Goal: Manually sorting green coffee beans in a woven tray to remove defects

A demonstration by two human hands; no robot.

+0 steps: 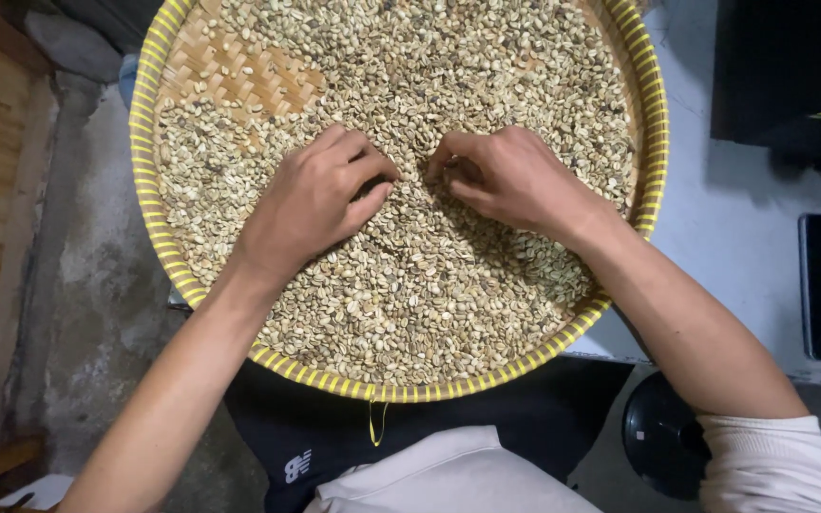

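Left hand (311, 199), right hand (510, 176) lying knuckles-up, fingers curling into pale beans (410, 285) filling woven tray (149, 199); fingertips hiding, grip unclear. Tray's far edge getting cut off; beans lying under, around both hands.

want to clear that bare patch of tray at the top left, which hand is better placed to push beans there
Probably left: the left hand lies on the beans nearer the bare patch; the right hand sits farther away.

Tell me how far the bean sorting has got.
Done: a bare woven patch at the tray's upper left. In hand: the left hand and right hand pick through beans at the middle. Left: beans cover nearly all the tray.
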